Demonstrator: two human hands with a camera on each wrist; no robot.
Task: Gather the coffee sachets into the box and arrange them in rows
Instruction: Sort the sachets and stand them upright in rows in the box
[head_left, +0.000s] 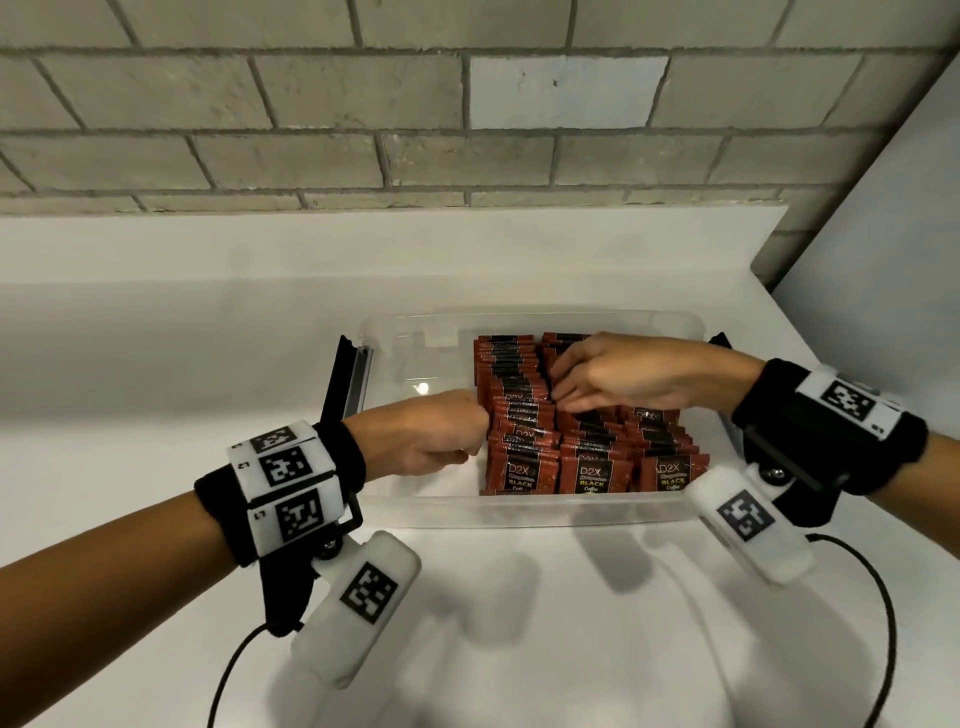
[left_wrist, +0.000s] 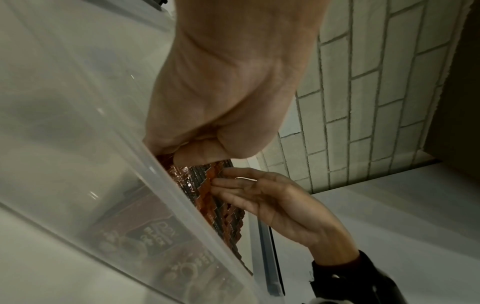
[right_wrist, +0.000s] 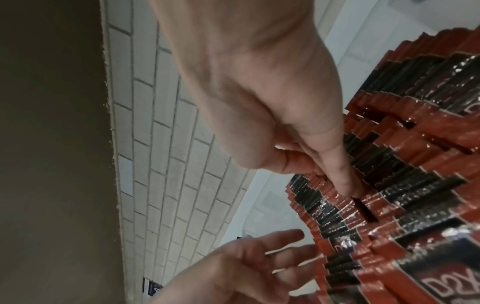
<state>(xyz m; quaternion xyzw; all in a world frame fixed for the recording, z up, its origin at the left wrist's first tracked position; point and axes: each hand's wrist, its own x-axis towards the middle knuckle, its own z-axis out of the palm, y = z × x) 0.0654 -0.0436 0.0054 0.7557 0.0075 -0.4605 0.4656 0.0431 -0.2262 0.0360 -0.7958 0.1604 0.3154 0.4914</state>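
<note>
Box: clear plastic box (head_left: 519, 512), rectangular with rounded corners, on my white worktop (head_left: 156, 364).
Contents: glossy red-and-black coffee sachets (head_left: 592, 470) standing on edge in three rows, filling the half from 12 to 4 o'clock; too many to count.
Left grip: my left hand (head_left: 434, 434), fingers straight, touches the left row's side.
Right grip: my right hand (head_left: 623, 376), fingers straight, presses on the sachet tops.
Backdrop: grey brick wall (head_left: 311, 104).
</note>
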